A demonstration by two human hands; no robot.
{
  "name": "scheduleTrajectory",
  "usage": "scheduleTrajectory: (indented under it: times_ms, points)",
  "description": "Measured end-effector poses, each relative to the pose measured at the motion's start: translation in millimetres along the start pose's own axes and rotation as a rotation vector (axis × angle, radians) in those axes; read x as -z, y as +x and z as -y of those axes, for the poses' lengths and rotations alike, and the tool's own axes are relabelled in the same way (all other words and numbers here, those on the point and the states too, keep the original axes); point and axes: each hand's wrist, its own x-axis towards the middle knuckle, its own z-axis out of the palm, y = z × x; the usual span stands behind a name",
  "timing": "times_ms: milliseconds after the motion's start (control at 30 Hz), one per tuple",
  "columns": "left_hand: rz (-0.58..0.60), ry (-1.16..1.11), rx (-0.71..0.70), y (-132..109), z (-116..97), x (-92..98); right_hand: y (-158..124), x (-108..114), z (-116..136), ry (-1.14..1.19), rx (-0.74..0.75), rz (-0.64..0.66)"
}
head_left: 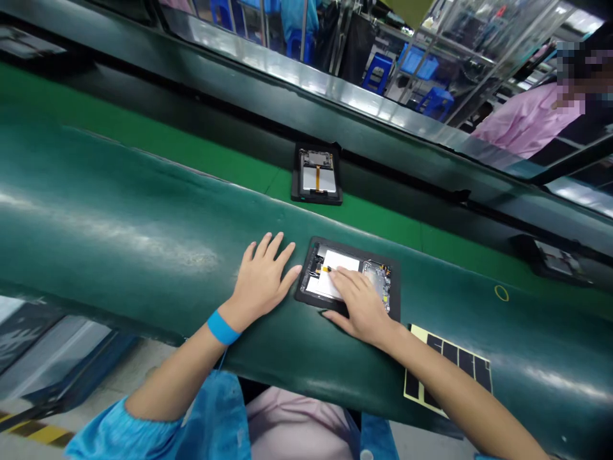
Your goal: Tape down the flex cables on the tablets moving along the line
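An opened tablet (pixel 341 260) lies flat in a dark tray (pixel 308 297) on the green bench, its white battery and circuit board showing. Across the battery and the board's edge rests my right hand (pixel 359 300), fingers stretched out and pressed lightly down, with the thumb spread towards me. A small yellow tab with a dark end shows at its fingertips. My left hand (pixel 262 275) lies palm down on the bench just left of the tray, fingers spread, a blue band (pixel 223 328) round the wrist. Under my right forearm is a sheet of black stickers (pixel 450 353) on yellow backing.
Beyond the bench edge runs a green conveyor belt (pixel 201 172) carrying another opened tablet (pixel 318 172) in a tray. More trays sit at the far left and the right (pixel 555 259). A yellow ring (pixel 501 293) lies on the bench. A person in pink (pixel 527 121) is across the line.
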Motion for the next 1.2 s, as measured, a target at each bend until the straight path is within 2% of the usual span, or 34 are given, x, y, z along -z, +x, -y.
scheduleTrajectory:
  times_ms: [100,200,267,367,467,567,667,833,1033,1200]
  points:
    - [0.009,-0.006,-0.009,1.6,0.9,-2.3,-4.7,-11.1,4.8,-0.143,0.010,0.100]
    - [0.021,-0.029,-0.013,3.3,0.9,-3.6,-10.1,-21.1,-3.6,-0.224,-0.047,0.099]
    - [0.024,-0.074,-0.006,3.8,2.6,-3.4,-17.3,-23.3,-22.2,-0.266,-0.088,0.069]
    - [0.023,-0.229,0.021,4.8,5.6,-2.1,-30.2,-16.7,-68.3,-0.319,-0.175,0.006]
    - [0.022,-0.537,0.096,11.3,3.4,-0.8,-39.3,-4.5,-115.3,-0.385,-0.393,-0.129]
    - [0.000,-1.116,0.302,28.8,-8.4,-2.6,-42.8,0.1,-137.5,-0.395,-0.550,-0.271]
    - [0.016,-1.525,0.456,57.2,-26.2,-10.9,-41.6,-5.4,-135.0,-0.283,-0.493,-0.289]
    - [0.080,-1.769,0.628,118.1,-50.5,-32.2,-34.9,-13.3,-124.7,-0.162,-0.507,-0.312]
    - [0.033,-1.941,0.934,182.3,-62.6,-38.3,-30.9,-11.8,-122.0,-0.132,-0.560,-0.325]
    - [-0.073,-1.960,1.071,204.7,-69.7,-39.0,-26.1,-11.5,-118.4,-0.104,-0.585,-0.331]
